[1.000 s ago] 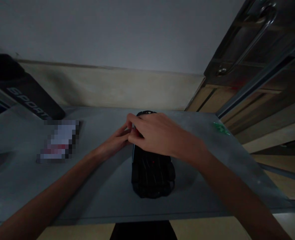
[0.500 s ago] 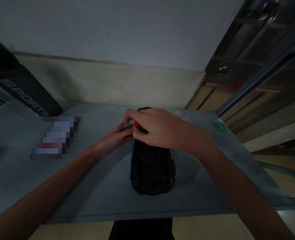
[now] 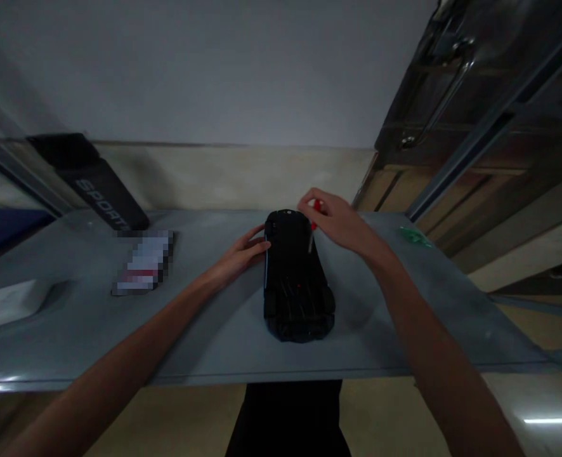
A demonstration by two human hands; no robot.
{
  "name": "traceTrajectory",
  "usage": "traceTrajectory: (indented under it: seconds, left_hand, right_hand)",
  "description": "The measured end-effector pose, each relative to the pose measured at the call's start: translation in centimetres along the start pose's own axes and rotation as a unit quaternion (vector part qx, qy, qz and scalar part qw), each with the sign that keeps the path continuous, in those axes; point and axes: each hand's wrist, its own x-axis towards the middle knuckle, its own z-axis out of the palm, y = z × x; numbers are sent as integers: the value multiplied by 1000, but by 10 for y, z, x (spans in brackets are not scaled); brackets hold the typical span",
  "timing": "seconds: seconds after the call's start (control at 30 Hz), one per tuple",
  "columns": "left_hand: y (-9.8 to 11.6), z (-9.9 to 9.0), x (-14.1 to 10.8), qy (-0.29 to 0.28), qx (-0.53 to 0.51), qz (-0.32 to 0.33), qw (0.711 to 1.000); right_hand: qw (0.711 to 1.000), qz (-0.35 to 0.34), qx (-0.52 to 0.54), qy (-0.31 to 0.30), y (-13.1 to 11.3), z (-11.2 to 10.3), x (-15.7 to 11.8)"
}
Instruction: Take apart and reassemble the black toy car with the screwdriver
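A black toy car [image 3: 290, 273] lies upside down on the grey table, its underside and wheels facing up. My left hand [image 3: 238, 257] is at its left side, thumb on the edge and fingers against the flank, steadying it. In my right hand [image 3: 333, 219] is a small screwdriver [image 3: 316, 214] with a red handle, pinched between the fingers. Its metal shaft points down over the car's right edge. Whether the tip touches the car, I cannot tell.
A dark bottle marked SPORT [image 3: 104, 193] leans at the back left, beside a blurred-out phone [image 3: 143, 263]. A white object [image 3: 12, 304] lies at the left edge. Green bits [image 3: 415, 237] are on the right of the table [image 3: 205, 343], with a wall behind.
My right hand has lifted off the car and shifted right with the screwdriver, uncovering the underside. My left hand stays at the car's left side. The camera view has shifted.
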Motion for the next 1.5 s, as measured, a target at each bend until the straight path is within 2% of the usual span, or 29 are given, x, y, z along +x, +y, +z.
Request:
traceTrajectory:
  seconds: [0.1, 0.13, 0.2, 0.27, 0.37, 0.6, 0.7, 0.83, 0.97, 1.07, 1.27, 1.4, 1.5]
  left_hand:
    - [-1, -2, 3, -6, 6, 5, 1000]
    - [-1, -4, 3, -9, 8, 7, 1000]
    - [-2, -6, 5, -19, 8, 11, 1000]
    - [-3, -7, 5, -7, 13, 22, 1000]
    - [-4, -8, 5, 6, 24, 37, 999]
    - [1, -9, 7, 7, 50, 53, 997]
    - [8, -19, 14, 20, 68, 48, 996]
    - [27, -34, 32, 70, 116, 62, 989]
    - [45, -35, 51, 130, 196, 96, 967]
    - [43, -25, 56, 155, 256, 112, 948]
    - [21, -10, 45, 145, 382, 97, 908]
    - [20, -6, 45, 147, 468, 74, 868]
    - [21, -3, 46, 139, 517, 80, 840]
  right_hand:
    - [984, 131, -104, -58, 36, -4, -21]
    - [980, 144, -118, -72, 42, 0, -29]
    - [977, 146, -129, -87, 47, 13, -43]
    - [976, 144, -143, -78, 46, 27, -54]
    - [984, 108, -142, -19, 46, 46, -63]
    - [978, 171, -117, -3, 65, 66, -59]
    - [978, 179, -104, 16, 70, 67, -52]
    - [981, 171, -81, 42, 76, 60, -34]
    - [983, 153, -71, 75, 79, 48, -16]
    - [984, 143, -70, 85, 80, 46, -11]
    - [986, 147, -72, 41, 84, 59, -13]
    - [980, 183, -79, 17, 87, 65, -9]
    - [976, 203, -78, 7, 90, 69, -6]
